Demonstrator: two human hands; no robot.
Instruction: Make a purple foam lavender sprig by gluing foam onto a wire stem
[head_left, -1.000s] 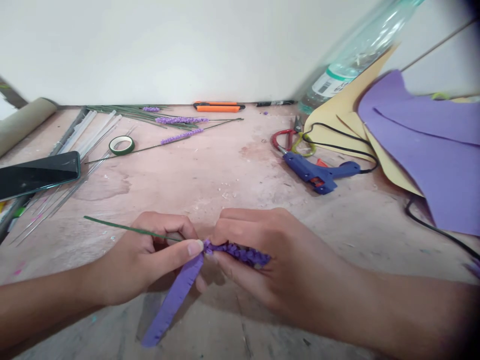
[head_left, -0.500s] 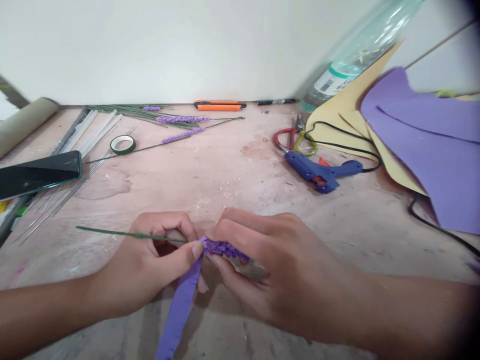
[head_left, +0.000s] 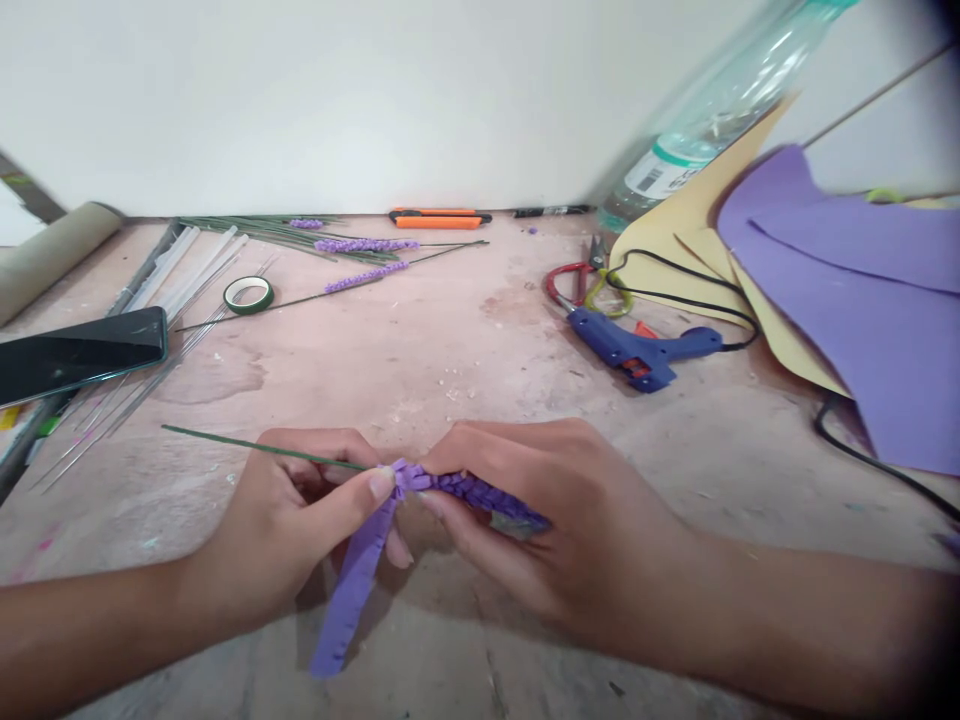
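Between my hands is a lavender flower [head_left: 480, 492] made of fringed purple strip wound round a green wrapped stem [head_left: 247, 442]. My left hand [head_left: 307, 510] pinches the strip against the stem with thumb and fingers, at the left end of the winding. From that pinch the loose purple strip [head_left: 352, 605] hangs down toward me, snipped along one edge. My right hand [head_left: 540, 510] is closed round the wound purple part, thumb and forefinger gripping it just right of my left thumb. The flower's far tip lies partly under my right hand.
A blue glue gun [head_left: 630, 345] and scissors [head_left: 570, 285] lie at right, beside purple sheets [head_left: 847, 300] and a bottle [head_left: 675, 160]. Green tape [head_left: 249, 295], finished lavender stems [head_left: 367, 245], an orange cutter [head_left: 440, 218] and a phone [head_left: 82, 350] lie behind and left.
The loose strip is shorter below my left hand, its end now in view. More wound purple shows between my hands, and the stem's left end has tilted up.
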